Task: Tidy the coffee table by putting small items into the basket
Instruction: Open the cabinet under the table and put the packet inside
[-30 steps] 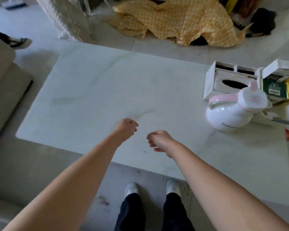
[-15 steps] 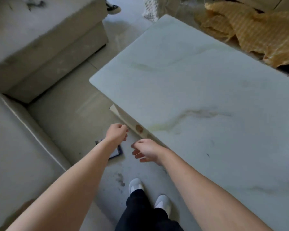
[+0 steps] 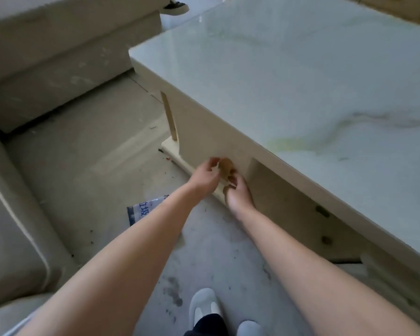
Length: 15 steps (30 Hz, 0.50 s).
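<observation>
The coffee table has a pale marble top, and the part in view has nothing on it. No basket or small items show. A round brown knob sits on the cream front panel below the table's near edge. My left hand is just left of the knob, thumb and fingers apart around its edge. My right hand comes up from below, with its fingertips pinched on the knob's lower right side.
A beige sofa stands at the left, with another cushioned section behind it. A blue and white packet lies on the floor under my left forearm. An open compartment sits right of the knob. Someone's shoe shows at the top.
The view swung left and down from the tabletop to the table's front panel. Both hands dropped from above the top to the brown knob; the pitcher and boxes left the view.
</observation>
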### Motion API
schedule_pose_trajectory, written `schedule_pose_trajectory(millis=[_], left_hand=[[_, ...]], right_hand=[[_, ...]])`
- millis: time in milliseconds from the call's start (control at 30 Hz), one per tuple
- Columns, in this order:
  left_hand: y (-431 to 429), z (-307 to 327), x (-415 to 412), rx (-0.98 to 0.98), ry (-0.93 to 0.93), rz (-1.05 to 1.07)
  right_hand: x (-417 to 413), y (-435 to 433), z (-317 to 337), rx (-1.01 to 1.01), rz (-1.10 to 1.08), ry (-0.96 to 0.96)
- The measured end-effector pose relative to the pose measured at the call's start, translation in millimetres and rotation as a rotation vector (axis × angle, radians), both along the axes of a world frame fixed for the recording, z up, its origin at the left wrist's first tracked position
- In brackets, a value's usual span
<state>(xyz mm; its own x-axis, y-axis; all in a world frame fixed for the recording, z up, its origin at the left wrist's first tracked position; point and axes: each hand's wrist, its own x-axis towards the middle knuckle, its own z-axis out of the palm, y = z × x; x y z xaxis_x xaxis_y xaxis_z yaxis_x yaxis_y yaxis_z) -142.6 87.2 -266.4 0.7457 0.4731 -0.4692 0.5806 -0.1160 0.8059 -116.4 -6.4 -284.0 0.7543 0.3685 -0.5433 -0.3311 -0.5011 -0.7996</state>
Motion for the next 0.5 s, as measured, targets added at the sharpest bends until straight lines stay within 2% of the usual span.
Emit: schedule_pose_trajectory(millis=[100, 233, 400, 500], left_hand=[[-5.1, -18.4, 2.0, -0.045, -0.022, -0.003], [-3.9, -29.2, 0.0, -0.023, -0.015, 0.010], [-4.3, -40.1, -11.7, 0.274, 0.116, -0.071], [-5.8, -40.3, -20.6, 0.398, 0.096, -0.051]], right_hand=[[-2.2, -0.9, -21.0, 0.048, 0.043, 0.008], [-9.2, -0.9, -32.6, 0.106, -0.042, -0.004], [-40.3, 1.6, -42.6, 0.166, -0.021, 0.133], [-51.9, -1.9, -39.0, 0.102, 0.078, 0.122]])
